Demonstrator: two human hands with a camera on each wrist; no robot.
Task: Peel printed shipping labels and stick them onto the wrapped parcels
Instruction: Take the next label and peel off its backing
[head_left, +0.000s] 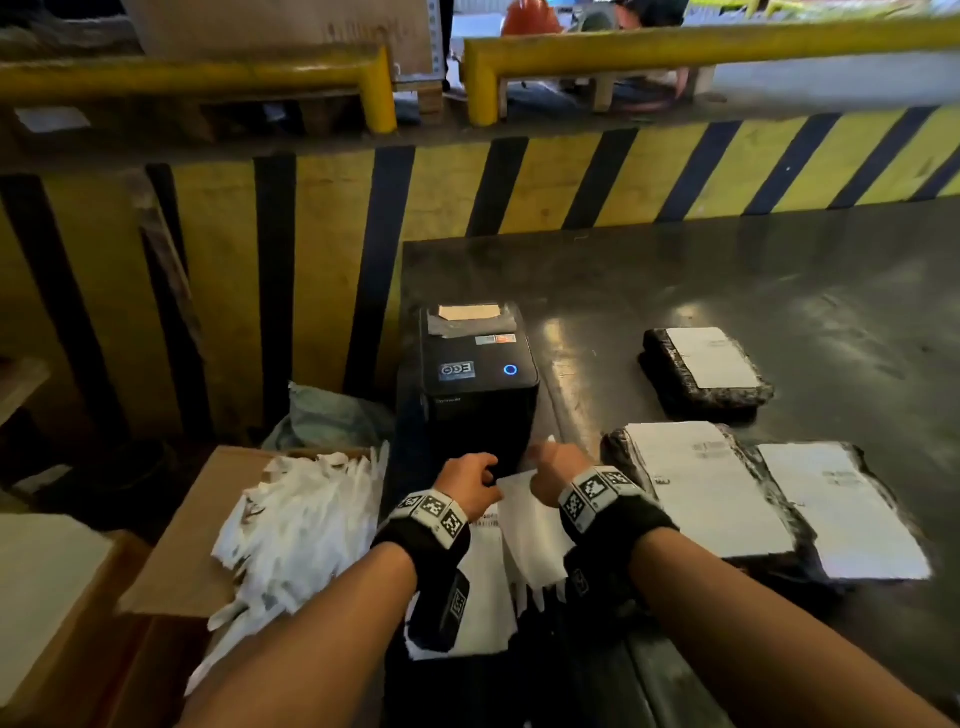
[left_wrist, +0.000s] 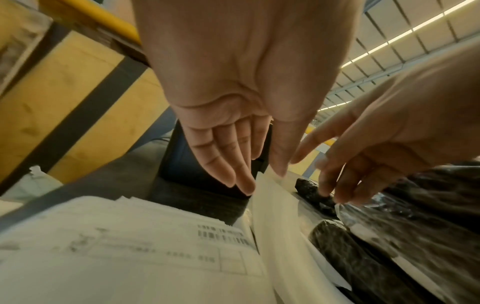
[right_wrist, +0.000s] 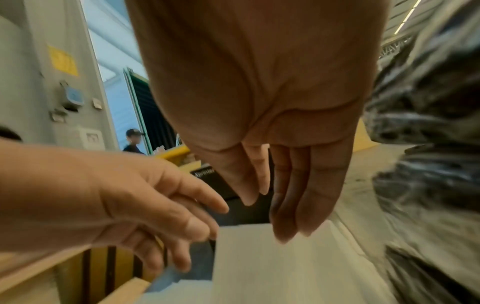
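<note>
A white label sheet (head_left: 524, 519) stands up between my hands, just in front of the black label printer (head_left: 478, 379). My left hand (head_left: 488, 478) pinches the sheet's top edge (left_wrist: 262, 185) between thumb and fingers. My right hand (head_left: 545, 467) is at the sheet's right side, and in the right wrist view its straight fingers (right_wrist: 285, 226) lie against the paper. A stack of printed labels (left_wrist: 130, 246) lies under my left wrist. Three black wrapped parcels (head_left: 706, 369) (head_left: 696, 483) (head_left: 841, 514) lie to the right, each with a white label on top.
A cardboard box (head_left: 208, 519) heaped with torn white backing strips (head_left: 301, 519) stands at the left, below the table edge. A yellow and black striped barrier (head_left: 519, 182) with yellow rails closes the back. The dark tabletop (head_left: 727, 280) stretches behind the parcels.
</note>
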